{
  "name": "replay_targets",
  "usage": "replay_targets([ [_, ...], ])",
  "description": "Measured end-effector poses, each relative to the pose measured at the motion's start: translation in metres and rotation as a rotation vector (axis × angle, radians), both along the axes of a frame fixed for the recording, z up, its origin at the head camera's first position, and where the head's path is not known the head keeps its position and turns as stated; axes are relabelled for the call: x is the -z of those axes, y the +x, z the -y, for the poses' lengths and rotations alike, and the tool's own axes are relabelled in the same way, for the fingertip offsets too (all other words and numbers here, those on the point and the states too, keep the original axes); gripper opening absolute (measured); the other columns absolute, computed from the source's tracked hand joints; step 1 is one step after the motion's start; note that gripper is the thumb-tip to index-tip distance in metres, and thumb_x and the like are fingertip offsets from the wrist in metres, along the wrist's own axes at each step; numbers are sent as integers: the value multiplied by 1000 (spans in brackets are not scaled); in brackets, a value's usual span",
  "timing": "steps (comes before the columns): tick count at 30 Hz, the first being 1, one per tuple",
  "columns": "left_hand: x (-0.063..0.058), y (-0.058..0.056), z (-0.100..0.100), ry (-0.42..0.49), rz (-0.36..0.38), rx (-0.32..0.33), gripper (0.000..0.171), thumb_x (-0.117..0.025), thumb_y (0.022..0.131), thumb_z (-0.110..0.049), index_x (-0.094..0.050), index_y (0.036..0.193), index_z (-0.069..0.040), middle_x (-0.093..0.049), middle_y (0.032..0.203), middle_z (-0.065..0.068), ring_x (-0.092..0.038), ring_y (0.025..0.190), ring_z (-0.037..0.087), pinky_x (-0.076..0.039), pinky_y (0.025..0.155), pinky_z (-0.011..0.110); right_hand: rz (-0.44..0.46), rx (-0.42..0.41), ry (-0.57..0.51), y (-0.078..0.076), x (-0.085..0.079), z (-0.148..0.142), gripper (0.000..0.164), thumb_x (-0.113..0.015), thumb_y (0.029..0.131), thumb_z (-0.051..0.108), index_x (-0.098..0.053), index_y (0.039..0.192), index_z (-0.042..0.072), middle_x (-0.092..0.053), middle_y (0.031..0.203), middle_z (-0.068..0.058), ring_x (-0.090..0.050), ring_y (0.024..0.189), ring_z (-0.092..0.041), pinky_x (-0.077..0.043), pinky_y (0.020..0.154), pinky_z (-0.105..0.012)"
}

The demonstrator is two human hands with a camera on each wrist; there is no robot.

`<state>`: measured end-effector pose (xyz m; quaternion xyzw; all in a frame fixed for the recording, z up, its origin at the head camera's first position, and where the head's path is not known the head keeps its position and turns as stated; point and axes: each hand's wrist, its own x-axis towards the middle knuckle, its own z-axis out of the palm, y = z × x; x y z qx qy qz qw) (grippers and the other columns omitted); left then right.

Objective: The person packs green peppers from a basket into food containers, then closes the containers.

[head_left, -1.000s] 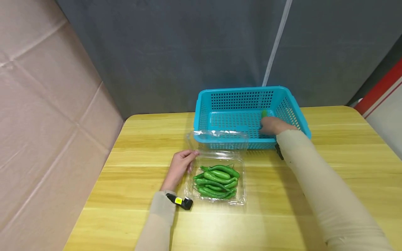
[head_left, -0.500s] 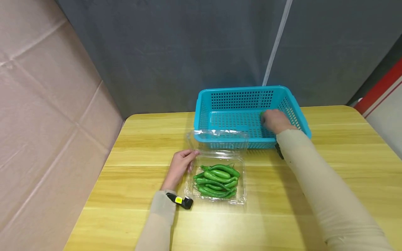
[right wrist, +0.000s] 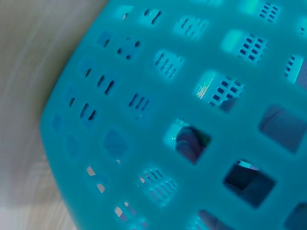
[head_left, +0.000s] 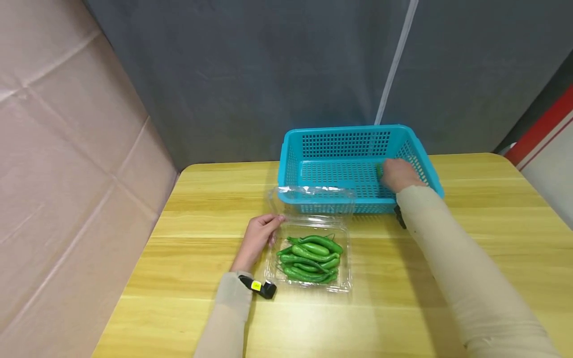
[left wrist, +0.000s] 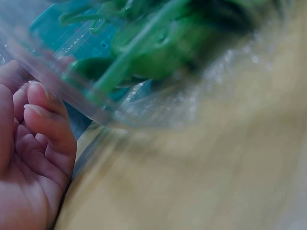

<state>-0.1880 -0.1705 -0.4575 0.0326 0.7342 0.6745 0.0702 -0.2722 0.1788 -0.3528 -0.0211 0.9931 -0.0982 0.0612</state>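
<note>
In the head view my left hand [head_left: 259, 233] pinches the left edge of an open clear plastic clamshell container [head_left: 347, 253] near its hinge. Several green chili peppers [head_left: 309, 258] lie heaped in its base. The left wrist view shows curled fingers [left wrist: 50, 122] beside the clear wall. Across the table, my right hand [head_left: 398, 174] is inside a blue plastic basket [head_left: 349, 130], at its right end. It grips a green chili pepper [head_left: 379, 170], mostly hidden by the hand. Through the basket's holes in the right wrist view, parts of the fingers [right wrist: 189, 143] show.
The container's raised clear lid [head_left: 313, 196] overlaps the basket's front side. Both stand on a wooden table [head_left: 197, 238]. A dark grey backdrop [head_left: 250, 84] rises behind the table, and a pinkish sheet [head_left: 80, 189] hangs on the left.
My right hand has lifted slightly and shifted a little right within the basket, with the green chili pepper now beside its left side. My left hand stays on the container's edge.
</note>
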Motion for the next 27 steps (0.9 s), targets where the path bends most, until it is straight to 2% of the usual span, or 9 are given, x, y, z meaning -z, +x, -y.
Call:
replay_targets([
  [3, -1, 0, 0, -7, -2, 6, 37, -64, 79, -42, -68, 94, -8, -45, 52, 0, -39, 40, 8, -31, 34, 20, 9, 7, -3, 2, 0, -3, 14, -49, 84, 5, -55, 87, -7, -54, 84, -25, -51, 74, -36, -43, 66, -50],
  [8, -1, 0, -1, 4, -16, -4, 38, -65, 78, -41, -68, 92, -7, -45, 52, 1, -39, 41, 9, -31, 35, 20, -8, 7, -6, 4, 0, -6, 17, -50, 86, 11, -53, 75, -2, -54, 72, -20, -50, 67, -33, -41, 59, -47],
  [14, -2, 1, 0, 8, -12, 10, 38, -64, 79, -41, -68, 95, -8, -46, 53, 1, -40, 41, 8, -33, 35, 20, -33, -2, -25, 8, -2, -6, 27, -52, 86, 16, -47, 62, 4, -45, 59, -11, -43, 57, -27, -36, 53, -39],
  [19, -1, 1, 0, 15, 0, 13, 41, -64, 79, -41, -66, 98, -4, -46, 53, 1, -40, 41, 8, -33, 35, 19, -57, -18, -37, 15, -6, -3, 33, -54, 86, 18, -45, 57, 6, -39, 53, -7, -41, 52, -24, -34, 50, -35],
  [27, -1, 0, 0, 17, -1, -3, 40, -64, 78, -43, -68, 97, -7, -46, 53, 1, -40, 41, 8, -32, 35, 19, -109, -53, -95, 25, -14, 1, 37, -52, 84, 15, -34, 52, 12, -21, 51, 1, -23, 48, -16, -25, 46, -31],
])
